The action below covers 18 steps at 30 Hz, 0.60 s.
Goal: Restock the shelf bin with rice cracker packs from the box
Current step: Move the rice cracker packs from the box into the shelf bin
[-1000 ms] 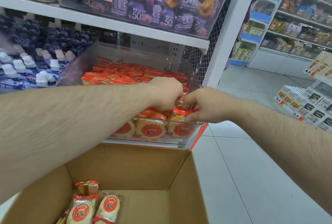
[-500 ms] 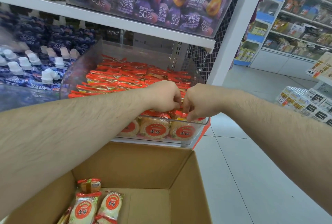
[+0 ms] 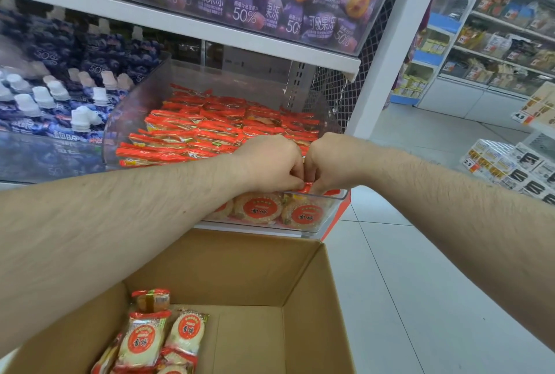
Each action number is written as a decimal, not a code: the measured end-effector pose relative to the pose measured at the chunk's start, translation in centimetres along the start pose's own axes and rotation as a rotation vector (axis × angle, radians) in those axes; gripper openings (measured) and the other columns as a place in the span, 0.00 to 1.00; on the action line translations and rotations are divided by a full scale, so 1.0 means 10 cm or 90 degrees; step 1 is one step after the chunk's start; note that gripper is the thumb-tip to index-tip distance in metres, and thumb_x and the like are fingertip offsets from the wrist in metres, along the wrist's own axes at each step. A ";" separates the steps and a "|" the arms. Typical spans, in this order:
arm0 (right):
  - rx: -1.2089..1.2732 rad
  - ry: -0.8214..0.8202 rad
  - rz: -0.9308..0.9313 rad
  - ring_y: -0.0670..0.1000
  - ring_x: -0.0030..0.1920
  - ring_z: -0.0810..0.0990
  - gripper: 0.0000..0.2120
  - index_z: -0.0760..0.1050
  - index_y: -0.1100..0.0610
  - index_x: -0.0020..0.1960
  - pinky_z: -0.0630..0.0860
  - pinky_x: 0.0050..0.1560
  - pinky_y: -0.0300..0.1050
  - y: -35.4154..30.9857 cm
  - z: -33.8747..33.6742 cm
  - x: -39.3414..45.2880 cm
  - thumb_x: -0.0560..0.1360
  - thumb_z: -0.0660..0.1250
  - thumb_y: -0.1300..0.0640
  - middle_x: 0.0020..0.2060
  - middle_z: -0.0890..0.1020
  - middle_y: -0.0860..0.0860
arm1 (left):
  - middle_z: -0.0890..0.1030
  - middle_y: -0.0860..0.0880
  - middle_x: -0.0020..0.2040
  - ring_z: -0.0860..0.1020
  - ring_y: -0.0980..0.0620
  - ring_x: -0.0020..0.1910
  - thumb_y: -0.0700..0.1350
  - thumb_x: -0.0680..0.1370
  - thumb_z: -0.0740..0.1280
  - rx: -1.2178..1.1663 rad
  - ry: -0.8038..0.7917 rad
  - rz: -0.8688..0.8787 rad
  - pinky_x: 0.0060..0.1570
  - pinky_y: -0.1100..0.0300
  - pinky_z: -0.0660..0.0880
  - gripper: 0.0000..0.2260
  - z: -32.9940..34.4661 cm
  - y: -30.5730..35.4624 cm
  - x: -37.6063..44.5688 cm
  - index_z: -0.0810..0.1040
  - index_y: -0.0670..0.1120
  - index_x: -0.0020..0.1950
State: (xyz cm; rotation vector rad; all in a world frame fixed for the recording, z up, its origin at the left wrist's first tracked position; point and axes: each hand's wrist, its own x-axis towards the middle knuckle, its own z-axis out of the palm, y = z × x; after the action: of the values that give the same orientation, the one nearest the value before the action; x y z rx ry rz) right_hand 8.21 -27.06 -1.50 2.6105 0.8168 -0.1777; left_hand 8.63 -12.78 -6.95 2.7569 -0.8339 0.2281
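We see the curled fingers (image 3: 295, 177) of the left hand (image 3: 270, 163) and those of the right hand (image 3: 332, 160) meeting knuckle to knuckle, together pinching the red top edge of a clear-wrapped round rice cracker pack (image 3: 307, 187) at the front right corner of the clear plastic shelf bin (image 3: 144, 97) — a bin already packed with rows of the same red-topped packs. Below the arms sits the open brown cardboard box (image 3: 240, 271), with a few more rice cracker packs (image 3: 144, 340) lying in its near left corner, while blue spouted pouches (image 3: 54, 97) fill the neighbouring bin to the left.
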 end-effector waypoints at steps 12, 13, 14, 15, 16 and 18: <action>-0.014 -0.006 0.059 0.52 0.43 0.77 0.10 0.84 0.53 0.48 0.69 0.45 0.46 -0.08 -0.04 -0.10 0.75 0.67 0.49 0.38 0.80 0.48 | 0.81 0.53 0.38 0.77 0.46 0.42 0.55 0.73 0.55 0.050 0.072 0.014 0.45 0.53 0.74 0.18 -0.03 0.14 -0.19 0.80 0.48 0.36; -0.025 0.004 0.063 0.53 0.43 0.76 0.10 0.83 0.53 0.48 0.67 0.46 0.46 -0.10 -0.02 -0.11 0.76 0.66 0.50 0.36 0.78 0.48 | 0.81 0.52 0.36 0.76 0.46 0.40 0.55 0.74 0.53 0.075 0.079 0.043 0.44 0.53 0.73 0.19 0.00 0.16 -0.23 0.75 0.47 0.32; -0.034 0.013 0.070 0.53 0.42 0.74 0.09 0.83 0.53 0.47 0.66 0.47 0.46 -0.12 0.00 -0.10 0.76 0.66 0.51 0.34 0.75 0.47 | 0.80 0.52 0.35 0.75 0.45 0.39 0.55 0.75 0.51 0.095 0.080 0.068 0.44 0.53 0.73 0.18 0.05 0.17 -0.26 0.71 0.49 0.31; -0.041 0.019 0.077 0.54 0.42 0.73 0.08 0.82 0.53 0.46 0.65 0.48 0.47 -0.15 0.01 -0.10 0.75 0.65 0.52 0.33 0.73 0.47 | 0.80 0.52 0.35 0.74 0.46 0.39 0.55 0.76 0.51 0.108 0.080 0.078 0.44 0.53 0.72 0.17 0.09 0.17 -0.28 0.69 0.51 0.30; -0.048 0.019 0.087 0.54 0.42 0.73 0.06 0.80 0.53 0.45 0.65 0.50 0.47 -0.17 0.00 -0.09 0.75 0.65 0.53 0.32 0.72 0.46 | 0.80 0.52 0.35 0.74 0.46 0.39 0.55 0.77 0.52 0.113 0.084 0.077 0.44 0.53 0.71 0.17 0.10 0.17 -0.28 0.68 0.52 0.31; -0.049 0.019 0.101 0.53 0.42 0.73 0.06 0.77 0.52 0.41 0.65 0.53 0.50 -0.20 0.00 -0.10 0.76 0.65 0.53 0.32 0.72 0.46 | 0.80 0.52 0.37 0.75 0.46 0.42 0.55 0.79 0.54 0.115 0.077 0.057 0.44 0.54 0.68 0.17 0.11 0.17 -0.27 0.69 0.52 0.32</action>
State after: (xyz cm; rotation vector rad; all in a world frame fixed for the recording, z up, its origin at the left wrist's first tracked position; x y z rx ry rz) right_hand 6.27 -26.10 -1.94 2.5957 0.6099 -0.0616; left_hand 5.51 -13.01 -8.29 2.8380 -0.9476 0.5061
